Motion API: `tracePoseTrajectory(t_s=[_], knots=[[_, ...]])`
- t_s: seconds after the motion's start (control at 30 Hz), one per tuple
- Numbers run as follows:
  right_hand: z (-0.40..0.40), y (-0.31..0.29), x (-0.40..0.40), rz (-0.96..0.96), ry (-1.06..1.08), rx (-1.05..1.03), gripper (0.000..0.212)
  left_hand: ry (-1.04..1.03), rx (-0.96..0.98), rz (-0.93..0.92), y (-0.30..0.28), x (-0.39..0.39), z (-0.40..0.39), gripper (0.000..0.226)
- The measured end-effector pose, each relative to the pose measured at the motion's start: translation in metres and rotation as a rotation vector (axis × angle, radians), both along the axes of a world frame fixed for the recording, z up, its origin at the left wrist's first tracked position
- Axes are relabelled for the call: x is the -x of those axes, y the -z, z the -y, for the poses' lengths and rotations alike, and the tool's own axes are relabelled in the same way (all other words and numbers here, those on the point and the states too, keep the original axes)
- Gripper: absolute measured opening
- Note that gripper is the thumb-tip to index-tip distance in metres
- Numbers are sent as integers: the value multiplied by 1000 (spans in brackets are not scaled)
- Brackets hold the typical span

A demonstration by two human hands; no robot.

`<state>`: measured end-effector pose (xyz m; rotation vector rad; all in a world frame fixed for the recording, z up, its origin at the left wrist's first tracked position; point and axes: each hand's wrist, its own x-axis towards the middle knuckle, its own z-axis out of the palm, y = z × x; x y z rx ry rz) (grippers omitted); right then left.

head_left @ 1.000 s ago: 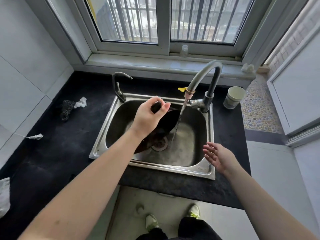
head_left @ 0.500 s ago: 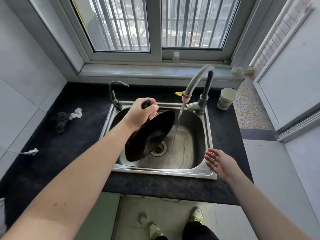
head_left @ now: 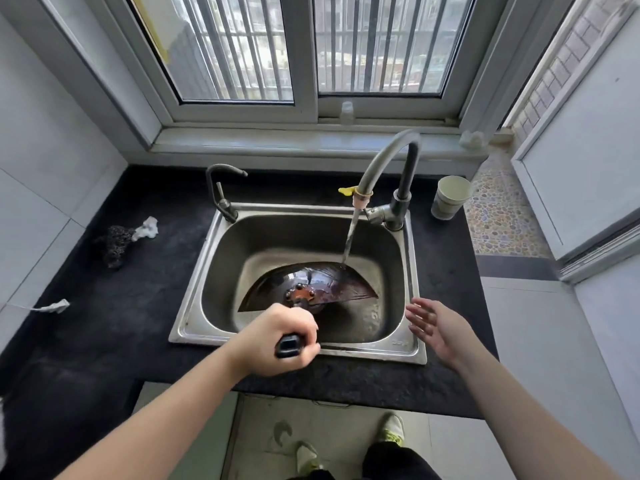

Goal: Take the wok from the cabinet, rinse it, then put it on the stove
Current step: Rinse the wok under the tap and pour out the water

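Head view: the wok [head_left: 311,289] is being held tilted inside the sink [head_left: 194,317] by its handle, gripped in the left hand [head_left: 277,337], while the right hand [head_left: 436,327], spread and empty, is being kept beside the sink's near right rim; water is best being swept across the bowl.

The one camera sits on my head, wide-angle, looking forward and steeply down. It takes in the window [head_left: 304,46] at top, the sink [head_left: 194,317] close below, the dark worktop [head_left: 104,323], and my shoes [head_left: 391,431] underneath.

Dark brown wok [head_left: 329,282] with rusty-orange rivet plate, silver steel sink [head_left: 194,320], speckled black table [head_left: 104,327], yellow faucet tab [head_left: 346,191].
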<state>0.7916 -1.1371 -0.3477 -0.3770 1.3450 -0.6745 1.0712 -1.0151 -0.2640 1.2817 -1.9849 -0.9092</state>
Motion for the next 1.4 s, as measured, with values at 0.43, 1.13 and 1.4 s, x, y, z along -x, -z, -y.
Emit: tracePoseTrajectory(t_s=[0.43,1.13,1.4], knots=[[9,8,-3,-38,-41,19,15,-214,52,-120,17,7,-51,9],[166,-29,-85,-472,-592,689,24,-1366,4,-644,16,80,-43,19],[204,-21,-116,-772,-917,904,43,-1232,50,-443,6,87,-41,28]])
